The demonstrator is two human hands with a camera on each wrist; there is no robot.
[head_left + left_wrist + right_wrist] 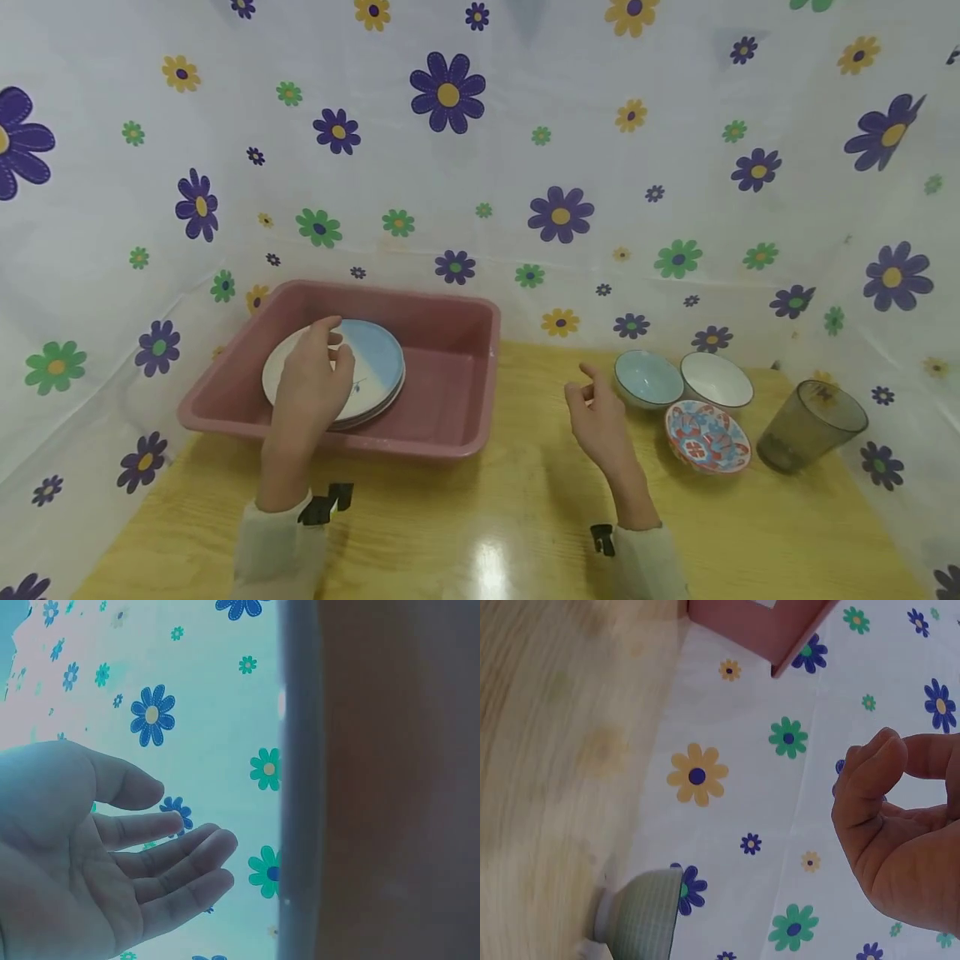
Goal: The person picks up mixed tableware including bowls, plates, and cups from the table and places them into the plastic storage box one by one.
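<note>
My left hand [313, 379] hovers over the left part of a pink plastic basin [446, 396], with nothing in its fingers. Beneath it lies a stack of round plates [382, 354], the top one white and light blue. In the left wrist view the hand [82, 855] has relaxed, slightly bent fingers. Over the table, just left of a pale blue bowl [648, 379], is my right hand [603, 425], its fingers loosely bent. The right wrist view shows this hand [900, 840] holding nothing, with part of a greenish bowl [645, 919] at lower left.
Beside the pale blue bowl stand a white bowl [716, 379] and a red-and-blue patterned bowl [707, 437]. A smoky drinking glass [810, 429] is at the far right. A flower-printed white sheet [510, 150] rises behind and around the wooden table [435, 533].
</note>
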